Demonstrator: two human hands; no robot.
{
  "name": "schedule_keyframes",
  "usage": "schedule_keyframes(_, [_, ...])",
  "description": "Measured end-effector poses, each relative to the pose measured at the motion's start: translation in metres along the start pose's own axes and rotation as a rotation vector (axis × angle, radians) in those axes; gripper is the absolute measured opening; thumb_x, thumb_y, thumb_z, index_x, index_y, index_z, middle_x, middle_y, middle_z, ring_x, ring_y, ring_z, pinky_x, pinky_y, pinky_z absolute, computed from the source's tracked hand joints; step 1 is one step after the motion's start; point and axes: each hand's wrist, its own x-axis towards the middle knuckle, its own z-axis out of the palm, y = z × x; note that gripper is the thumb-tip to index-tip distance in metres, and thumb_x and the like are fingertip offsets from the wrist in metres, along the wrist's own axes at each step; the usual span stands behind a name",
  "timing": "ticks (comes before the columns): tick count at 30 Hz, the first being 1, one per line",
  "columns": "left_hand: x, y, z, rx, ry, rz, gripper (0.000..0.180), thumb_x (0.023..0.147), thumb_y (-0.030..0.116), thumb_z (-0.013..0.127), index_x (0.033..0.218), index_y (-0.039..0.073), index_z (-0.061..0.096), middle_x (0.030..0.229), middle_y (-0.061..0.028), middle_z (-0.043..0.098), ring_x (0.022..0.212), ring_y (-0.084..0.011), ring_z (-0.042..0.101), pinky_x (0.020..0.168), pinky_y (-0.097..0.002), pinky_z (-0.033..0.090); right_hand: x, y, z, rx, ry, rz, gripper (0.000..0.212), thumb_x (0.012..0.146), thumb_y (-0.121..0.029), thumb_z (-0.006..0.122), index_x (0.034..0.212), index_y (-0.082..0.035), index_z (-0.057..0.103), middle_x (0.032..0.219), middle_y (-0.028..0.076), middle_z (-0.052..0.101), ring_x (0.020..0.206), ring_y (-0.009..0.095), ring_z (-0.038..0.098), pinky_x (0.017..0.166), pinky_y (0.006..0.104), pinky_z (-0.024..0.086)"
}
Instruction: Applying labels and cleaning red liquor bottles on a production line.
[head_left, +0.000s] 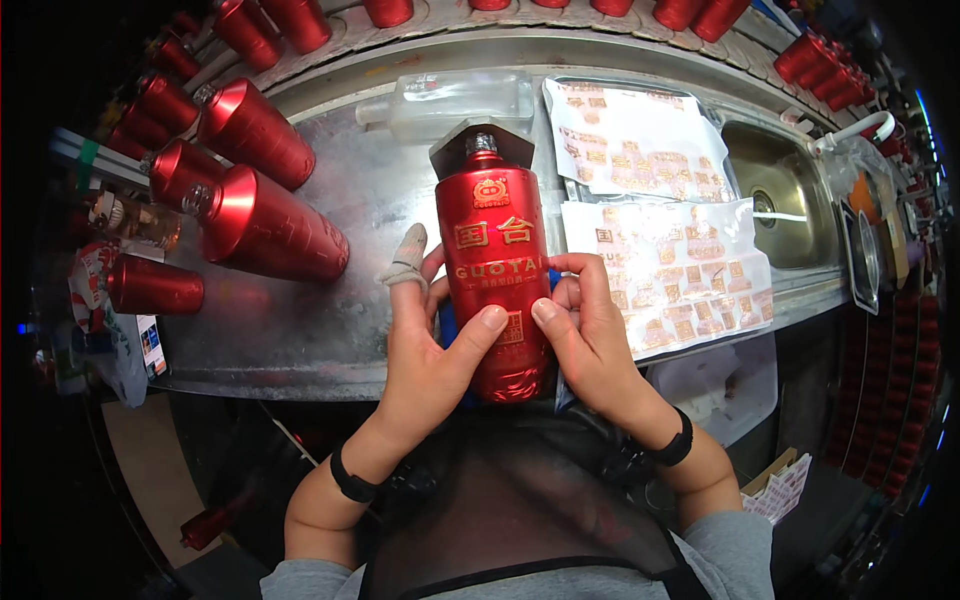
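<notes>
Glossy red bottle [490,215], its metallic skin bearing gold lettering, is gripped between both hands over the middle of the steel tabletop's [360,350] front edge. By the left end cluster smooth, round-shouldered red bottles [265,225] with clear stoppers. The left hand [430,350], its index finger in a pale fabric finger cover [405,262], clasps the bottle's left side; the right hand [595,350] presses its right. Near the back edge lies a clear glass bottle [465,103]. Rightward, thin printed sheets [690,275] adjoin a sink [790,195]. The tabletop is scuffed grey; beyond its back edge, more bottles [247,35] line a plated conveyor [440,22] amid dimness.
</notes>
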Motion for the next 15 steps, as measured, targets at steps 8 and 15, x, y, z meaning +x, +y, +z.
schedule_keyframes(8, [0.009, 0.001, 0.003, 0.136, -0.01, 0.064, 0.094, 0.083, 0.013, 0.074, 0.151, -0.003, 0.01, 0.131, -0.0192, 0.046, 0.116, -0.0227, 0.053, 0.1, -0.0368, 0.043, 0.0, -0.003, 0.002, -0.034, 0.017, -0.02, 0.038, 0.096, -0.018, 0.058, 0.123, 0.001, 0.04, 0.068, 0.007, 0.048, 0.059, 0.019, 0.051, 0.056, 0.0335, 0.041])
schedule_keyframes(15, [0.0, -0.005, -0.014, -0.206, -0.013, -0.134, 0.088, 0.089, 0.011, 0.069, 0.152, 0.0, 0.009, 0.139, -0.0216, 0.044, 0.128, -0.0263, 0.047, 0.109, -0.0395, 0.037, -0.001, -0.009, 0.003, -0.045, 0.025, 0.046, 0.046, 0.093, -0.025, 0.063, 0.123, 0.001, 0.04, 0.068, 0.008, 0.048, 0.059, 0.022, 0.052, 0.057, 0.0353, 0.043])
